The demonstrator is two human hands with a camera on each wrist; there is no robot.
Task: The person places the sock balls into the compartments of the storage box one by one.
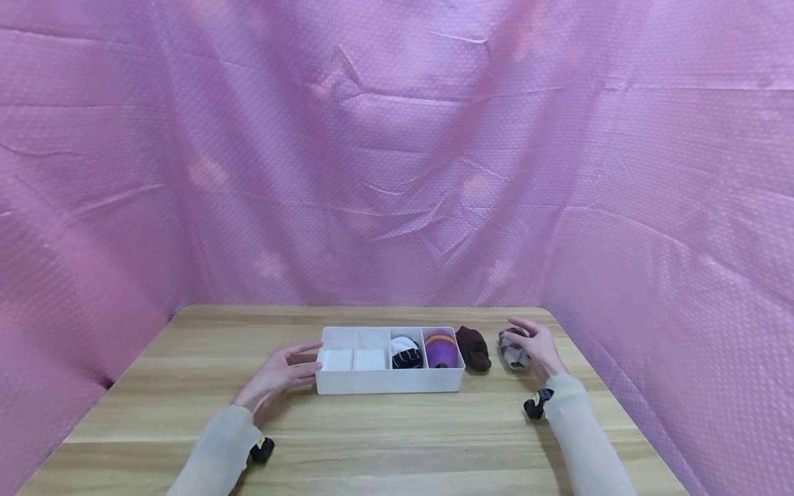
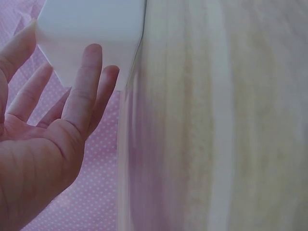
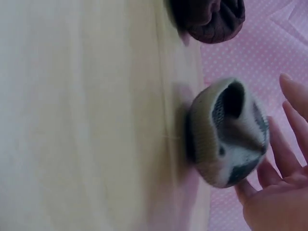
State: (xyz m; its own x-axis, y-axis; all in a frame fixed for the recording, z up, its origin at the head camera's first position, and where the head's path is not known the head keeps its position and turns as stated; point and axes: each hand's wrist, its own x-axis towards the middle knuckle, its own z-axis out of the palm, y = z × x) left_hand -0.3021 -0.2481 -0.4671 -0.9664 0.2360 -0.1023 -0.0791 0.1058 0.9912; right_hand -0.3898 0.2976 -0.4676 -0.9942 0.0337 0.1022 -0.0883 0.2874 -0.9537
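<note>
A white box with compartments in a row stands on the table. My left hand is at its left end, fingers extended with the tips right at the wall; the left wrist view shows them against the white box end. A black-and-white rolled sock and a purple one with an orange stripe sit in the two right compartments. My right hand reaches over a beige-and-grey rolled sock, fingers spread beside it and the thumb apart. Between it and the box lies a dark brown rolled sock.
The wooden table ends at a pink curtain, which hangs behind it and on both sides. The brown sock rests close against the right end of the box.
</note>
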